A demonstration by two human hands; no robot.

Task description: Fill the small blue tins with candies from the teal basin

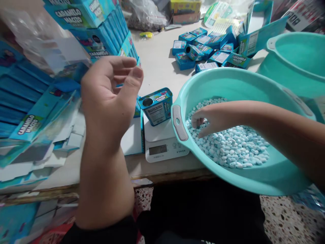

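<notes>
My left hand is raised left of the kitchen scale, its fingers loosely bent and the thumb apart from them, with nothing visible in it. Down in the large turquoise basin, my right hand touches a heap of small white and pale blue candies. Its fingers curl into the candies, and the tips are partly hidden. A blue candy box printed "Caramelo Macizo", with a round dark hole in its top, stands on the white scale beside the basin's handle. The scale's display appears to read 0.0.
Several blue candy boxes lie in a pile behind the basin. Filled display cartons are stacked at the left, near flat cardboard pieces. A second turquoise basin stands at the right. The table's front edge runs below the scale.
</notes>
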